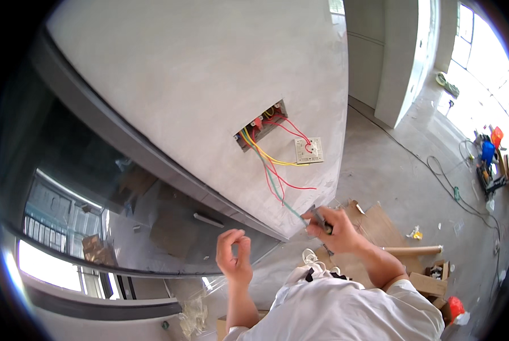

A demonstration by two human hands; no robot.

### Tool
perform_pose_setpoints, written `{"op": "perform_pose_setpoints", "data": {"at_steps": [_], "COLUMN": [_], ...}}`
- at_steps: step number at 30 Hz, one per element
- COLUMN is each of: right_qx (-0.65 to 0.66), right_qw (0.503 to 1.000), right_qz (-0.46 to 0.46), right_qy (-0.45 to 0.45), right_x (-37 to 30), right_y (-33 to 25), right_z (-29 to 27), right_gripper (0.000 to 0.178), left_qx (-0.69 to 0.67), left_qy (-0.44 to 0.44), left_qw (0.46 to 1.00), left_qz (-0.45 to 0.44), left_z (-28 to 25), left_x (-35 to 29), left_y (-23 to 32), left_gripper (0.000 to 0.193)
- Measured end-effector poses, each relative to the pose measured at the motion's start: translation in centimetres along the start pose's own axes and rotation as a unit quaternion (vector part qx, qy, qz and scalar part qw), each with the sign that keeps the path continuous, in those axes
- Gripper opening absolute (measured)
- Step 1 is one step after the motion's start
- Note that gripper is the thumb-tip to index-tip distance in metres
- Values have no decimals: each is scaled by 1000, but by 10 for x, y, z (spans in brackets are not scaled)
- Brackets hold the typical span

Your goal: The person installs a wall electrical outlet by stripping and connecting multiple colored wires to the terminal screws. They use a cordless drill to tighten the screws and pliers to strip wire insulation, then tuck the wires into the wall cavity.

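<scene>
My right hand (335, 232) is closed round pliers (323, 221) with dark handles, partly hidden by my fingers. Their head meets the end of a green wire (281, 196), which runs down from a wall box (264, 125). To the left, my left hand (233, 254) is raised with thumb and fingertips curled together; whatever they may hold is too small to make out. Yellow wires (276, 161) and red wires (291, 184) also hang out of the recessed box. A white switch plate (309, 150), seen from its back, dangles against the wall by two red wires.
Left of the plastered wall (180, 74) stands a dark-framed glass pane (123, 187). Cardboard (376, 224) and a cardboard tube (413, 250) lie on the floor by my feet. A long cable (405, 148) crosses the floor at right, near piled tools (490, 156).
</scene>
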State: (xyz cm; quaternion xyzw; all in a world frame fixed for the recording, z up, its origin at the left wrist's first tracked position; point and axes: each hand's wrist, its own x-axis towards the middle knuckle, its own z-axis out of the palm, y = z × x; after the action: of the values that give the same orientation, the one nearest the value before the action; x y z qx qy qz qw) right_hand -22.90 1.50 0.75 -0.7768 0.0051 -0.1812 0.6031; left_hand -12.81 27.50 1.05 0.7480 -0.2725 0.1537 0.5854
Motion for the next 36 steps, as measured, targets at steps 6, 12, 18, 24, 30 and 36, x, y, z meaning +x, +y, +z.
{"op": "perform_pose_setpoints", "data": {"at_steps": [6, 12, 18, 24, 30, 36], "right_qx": [2, 8, 23, -1, 33, 112], "right_qw": [997, 996, 988, 970, 954, 951], "right_qz": [27, 2, 71, 113, 125, 137], "right_qy": [-69, -85, -132, -215, -270, -254], "right_x": [-11, -7, -1, 7, 8, -7], "right_y": [-1, 25, 42, 52, 57, 75], "right_z": [18, 14, 4, -15, -44, -68], "right_gripper": [41, 31, 20, 16, 19, 14], "left_qx": [-283, -216, -140, -264, -239, -236], "left_qy": [-134, -139, -77, 7, 53, 56], "left_qw": [941, 962, 986, 952, 952, 950], "left_qz": [-130, -90, -51, -154, -184, -197], "left_z": [80, 100, 84, 96, 122, 144], "left_x": [41, 56, 52, 42, 22, 15], "left_y": [-8, -23, -42, -12, 8, 26], "left_gripper": [50, 48, 33, 27, 23, 23]}}
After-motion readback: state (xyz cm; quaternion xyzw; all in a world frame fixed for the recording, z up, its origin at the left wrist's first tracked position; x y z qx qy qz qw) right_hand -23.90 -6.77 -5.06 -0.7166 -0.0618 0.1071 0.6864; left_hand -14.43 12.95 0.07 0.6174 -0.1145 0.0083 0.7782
